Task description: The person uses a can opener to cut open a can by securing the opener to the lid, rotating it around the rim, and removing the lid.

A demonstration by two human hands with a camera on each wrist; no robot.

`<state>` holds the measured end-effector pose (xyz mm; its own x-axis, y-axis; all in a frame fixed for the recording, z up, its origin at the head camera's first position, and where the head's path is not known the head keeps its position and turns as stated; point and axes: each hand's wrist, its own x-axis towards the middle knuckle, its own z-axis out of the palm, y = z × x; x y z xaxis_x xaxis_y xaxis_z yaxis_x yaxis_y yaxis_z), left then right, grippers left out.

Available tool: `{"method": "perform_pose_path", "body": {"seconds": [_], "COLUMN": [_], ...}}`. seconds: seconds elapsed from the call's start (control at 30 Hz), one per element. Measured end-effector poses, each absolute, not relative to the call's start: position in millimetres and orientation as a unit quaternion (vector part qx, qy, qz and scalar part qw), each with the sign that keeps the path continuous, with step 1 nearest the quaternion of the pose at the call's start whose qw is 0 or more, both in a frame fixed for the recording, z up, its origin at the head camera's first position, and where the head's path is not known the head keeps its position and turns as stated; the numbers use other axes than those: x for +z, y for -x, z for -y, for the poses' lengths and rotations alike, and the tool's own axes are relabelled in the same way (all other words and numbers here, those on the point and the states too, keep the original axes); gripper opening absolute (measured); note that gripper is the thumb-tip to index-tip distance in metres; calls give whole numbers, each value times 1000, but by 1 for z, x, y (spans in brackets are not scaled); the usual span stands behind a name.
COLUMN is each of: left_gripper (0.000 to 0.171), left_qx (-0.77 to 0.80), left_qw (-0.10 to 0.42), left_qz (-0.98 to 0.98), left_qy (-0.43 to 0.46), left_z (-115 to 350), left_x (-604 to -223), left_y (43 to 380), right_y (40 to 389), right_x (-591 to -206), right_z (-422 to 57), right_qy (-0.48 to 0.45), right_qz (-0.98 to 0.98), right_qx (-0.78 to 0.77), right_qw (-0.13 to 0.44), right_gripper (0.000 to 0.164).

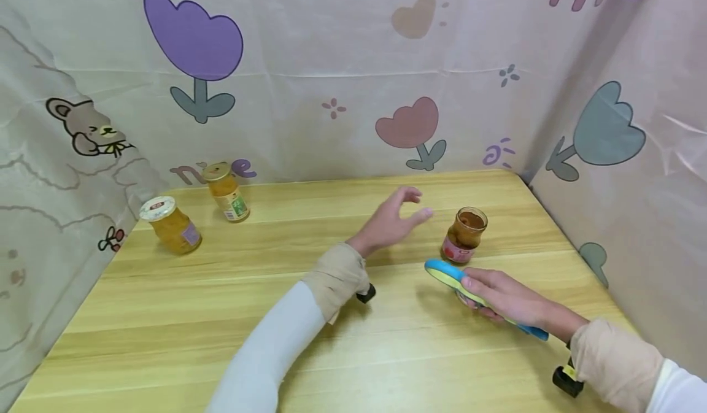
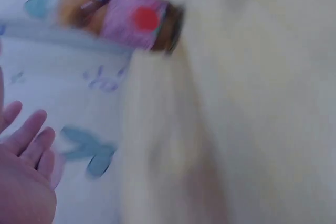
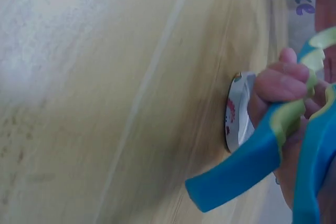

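My right hand (image 1: 510,296) grips a blue and green jar opener (image 1: 444,273), whose two handles (image 3: 239,174) show in the right wrist view. A pale lid with a red pattern (image 3: 239,111) is beside the right fingers, below the opener; whether the fingers hold it is hard to tell. Just beyond stands an upright glass jar (image 1: 464,235), lidless, with brown contents and a pink label. To its left, my left hand (image 1: 389,220) hovers apart from it, fingers loosely spread and holding nothing. The left wrist view shows that jar (image 2: 131,19) blurred.
At the table's far left stand two jars with yellow-orange contents: one with a white lid (image 1: 171,226), one with a gold lid (image 1: 226,192). A printed curtain (image 1: 309,45) hangs behind the wooden table (image 1: 265,253) and along both sides.
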<state>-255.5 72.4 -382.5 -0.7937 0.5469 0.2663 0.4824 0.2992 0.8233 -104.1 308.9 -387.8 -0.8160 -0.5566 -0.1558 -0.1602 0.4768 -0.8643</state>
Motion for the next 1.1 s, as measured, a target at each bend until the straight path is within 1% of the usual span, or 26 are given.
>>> {"method": "perform_pose_path", "body": {"seconds": [0.13, 0.23, 0.3, 0.43, 0.5, 0.63, 0.7, 0.77, 0.87, 1.1], "left_gripper": [52, 46, 46, 45, 45, 40, 39, 41, 48, 67], "left_qx": [459, 428, 415, 388, 372, 333, 314, 302, 291, 281], "left_qw": [-33, -70, -88, -109, -121, -168, -186, -191, -185, -163], "left_qz": [-837, -857, -866, -886, -896, -910, -918, -925, -934, -946], "left_qy": [-298, -277, -266, -230, -209, -178, -156, -131, -90, -9], "left_z": [-27, 11, 37, 90, 116, 162, 183, 203, 232, 284], "left_x": [-365, -351, -343, -327, -318, -301, -294, -288, -283, -291], "left_y": [268, 276, 281, 285, 285, 284, 282, 280, 277, 269], "right_y": [103, 102, 102, 102, 102, 104, 104, 105, 105, 107], "right_x": [-389, -389, -389, -390, -393, -397, -397, -397, -397, -398], "right_z": [-304, -302, -300, -296, -294, -293, -292, -292, -290, -288], "right_qy": [199, 186, 181, 179, 188, 217, 225, 228, 223, 201], "right_qz": [-857, -875, -882, -890, -898, -908, -909, -907, -908, -912], "right_qx": [-445, -425, -416, -403, -388, -358, -351, -353, -355, -356], "right_qw": [166, 137, 128, 116, 92, 30, 13, 11, 16, 29], "right_gripper": [34, 35, 35, 35, 31, 24, 22, 21, 19, 16]}}
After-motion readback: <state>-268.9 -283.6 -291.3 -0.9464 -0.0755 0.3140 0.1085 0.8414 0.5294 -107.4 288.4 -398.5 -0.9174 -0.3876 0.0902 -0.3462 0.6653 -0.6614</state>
